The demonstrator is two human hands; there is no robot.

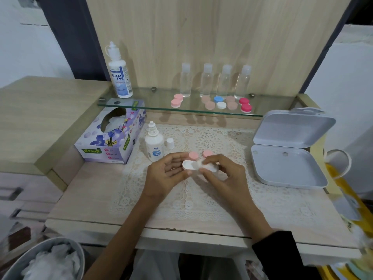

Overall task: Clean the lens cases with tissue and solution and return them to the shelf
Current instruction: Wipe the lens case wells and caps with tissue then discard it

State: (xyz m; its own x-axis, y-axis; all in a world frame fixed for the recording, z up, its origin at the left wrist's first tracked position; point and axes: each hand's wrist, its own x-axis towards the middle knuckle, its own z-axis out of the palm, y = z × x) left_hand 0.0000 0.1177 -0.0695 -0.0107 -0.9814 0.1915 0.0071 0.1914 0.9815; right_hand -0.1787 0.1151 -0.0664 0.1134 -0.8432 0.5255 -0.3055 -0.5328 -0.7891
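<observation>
Centre frame: left hand (168, 170) grips the white lens case (198, 166), steadying it. Right hand (221, 170) pinches tissue (201, 164) into one well; pink caps (199, 154) are parked behind, off for access.

Two bare hands, nothing on them as far as I can see: no rings, no watch, no gloves. The left hand (167, 170) comes off a forearm that's bare all the way down to the frame edge. The right hand (224, 174) has a bare wrist too, but further back there's a dark, black-looking sleeve (282, 253), loose-ish, plain, no markings.
</observation>
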